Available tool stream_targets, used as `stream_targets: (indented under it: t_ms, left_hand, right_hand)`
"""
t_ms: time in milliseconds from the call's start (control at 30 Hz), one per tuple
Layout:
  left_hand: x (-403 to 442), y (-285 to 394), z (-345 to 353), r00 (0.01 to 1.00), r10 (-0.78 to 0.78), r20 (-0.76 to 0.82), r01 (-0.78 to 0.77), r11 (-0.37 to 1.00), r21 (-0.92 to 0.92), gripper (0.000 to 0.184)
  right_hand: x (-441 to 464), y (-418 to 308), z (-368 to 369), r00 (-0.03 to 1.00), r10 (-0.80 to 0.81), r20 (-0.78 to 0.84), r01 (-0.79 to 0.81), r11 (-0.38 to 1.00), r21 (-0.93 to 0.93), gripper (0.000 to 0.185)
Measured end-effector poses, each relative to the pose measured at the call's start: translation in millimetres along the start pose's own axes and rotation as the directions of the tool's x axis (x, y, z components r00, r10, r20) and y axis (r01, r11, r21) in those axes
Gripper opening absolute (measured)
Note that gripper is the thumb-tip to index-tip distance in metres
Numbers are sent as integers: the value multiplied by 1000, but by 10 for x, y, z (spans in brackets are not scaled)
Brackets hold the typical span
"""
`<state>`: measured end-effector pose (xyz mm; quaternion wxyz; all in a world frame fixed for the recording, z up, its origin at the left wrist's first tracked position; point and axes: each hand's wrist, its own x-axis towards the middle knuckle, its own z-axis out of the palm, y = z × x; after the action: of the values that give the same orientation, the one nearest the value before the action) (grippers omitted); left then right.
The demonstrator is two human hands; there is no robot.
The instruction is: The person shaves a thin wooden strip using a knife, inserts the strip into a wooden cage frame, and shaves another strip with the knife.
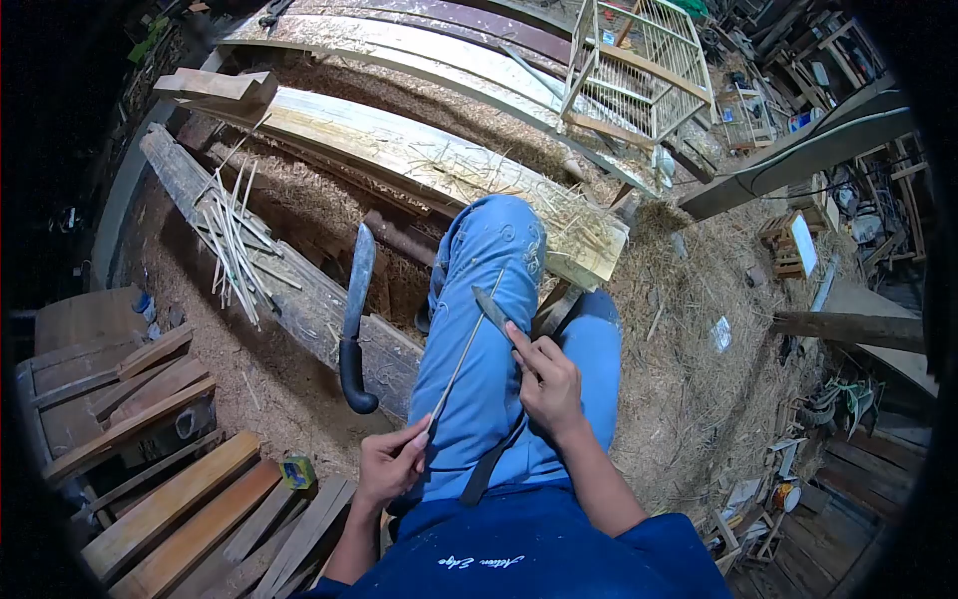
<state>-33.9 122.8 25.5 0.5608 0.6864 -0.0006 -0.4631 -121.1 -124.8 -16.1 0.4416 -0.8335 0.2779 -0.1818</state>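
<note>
My left hand (392,465) is closed, pinching the lower end of a thin stick (459,364) between thumb and fingers. The stick slants up across my blue-trousered thigh. In my right hand (549,381) is a knife (492,309); its grey blade points up and left, crossing the stick near its upper end, and its handle is hidden in the fist. Left of my knee, a machete (361,280) with a black curved handle rests against the weathered plank (309,299). A loose pile of thin pale sticks (235,245) lies farther along that plank.
A long pale beam (399,145) strewn with shavings runs past my knees. Beyond it stands a slatted wooden cage (639,75). Boards (175,499) are stacked at lower left beside a small yellow-and-blue box (296,472). Shavings cover the floor (679,399) on the right.
</note>
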Motion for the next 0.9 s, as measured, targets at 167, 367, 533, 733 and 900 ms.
stream_targets:
  t_ms: [167,367,533,733,900]
  left_hand:
    - [-182,-59,-161,999,-26,36,26,1000,-10,28]
    - [-189,-40,-191,999,30,-20,-31,999,-37,28]
    - [339,467,170,966,248,-67,-240,965,107,32]
    - [1262,1244,820,810,584,56,-585,797,148,30]
    - [2022,1981,1514,741,660,121,-671,721,175,30]
  right_hand:
    - [14,-11,11,998,-17,-53,14,997,-71,51]
    - [111,364,-97,954,-21,-300,-5,996,-87,45]
    - [67,599,-97,960,75,-271,-36,989,144,42]
    - [238,995,-150,951,145,-273,-84,971,223,35]
    - [350,1464,-188,886,250,-390,-154,953,262,35]
